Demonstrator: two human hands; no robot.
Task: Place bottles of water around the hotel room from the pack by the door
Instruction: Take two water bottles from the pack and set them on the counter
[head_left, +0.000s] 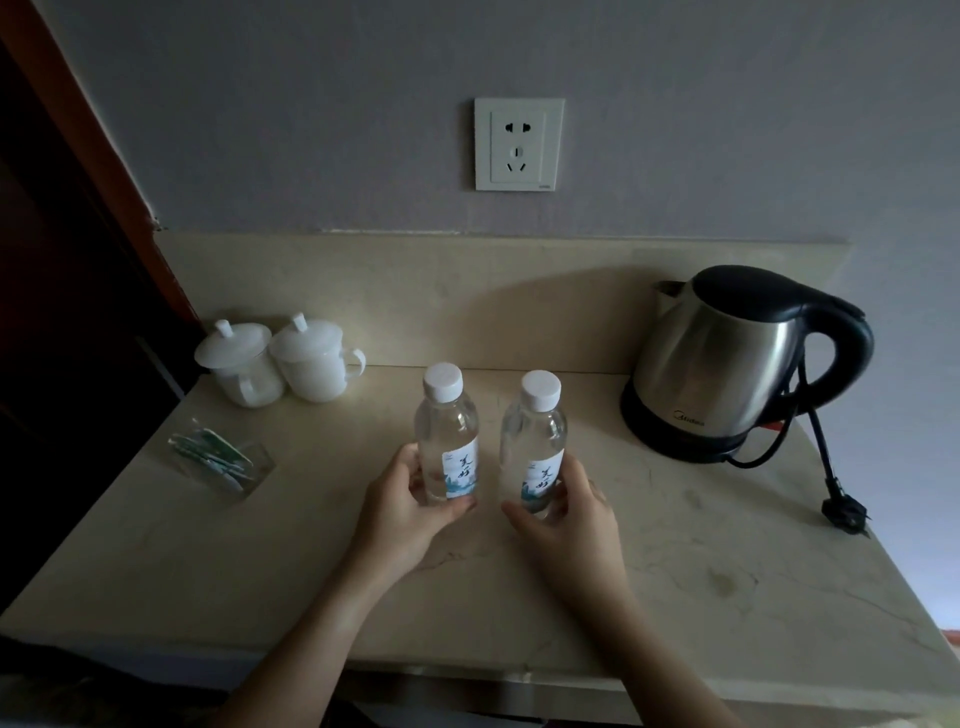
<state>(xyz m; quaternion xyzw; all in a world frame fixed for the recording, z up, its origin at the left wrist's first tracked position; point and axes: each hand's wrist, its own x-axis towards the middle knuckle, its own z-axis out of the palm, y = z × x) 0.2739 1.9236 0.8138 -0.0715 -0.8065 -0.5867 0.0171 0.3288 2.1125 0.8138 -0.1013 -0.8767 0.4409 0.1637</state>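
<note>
Both bare forearms are reaching forward side by side; the left hand (402, 501) and right hand (563, 512) are each gripping something, fingers curled.

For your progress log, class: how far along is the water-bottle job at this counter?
Done: two bottles have reached the counter. In hand: the left hand grips the left bottle and the right hand grips the right bottle, both upright. Left: letting go; other spots in the room are out of view.
</note>
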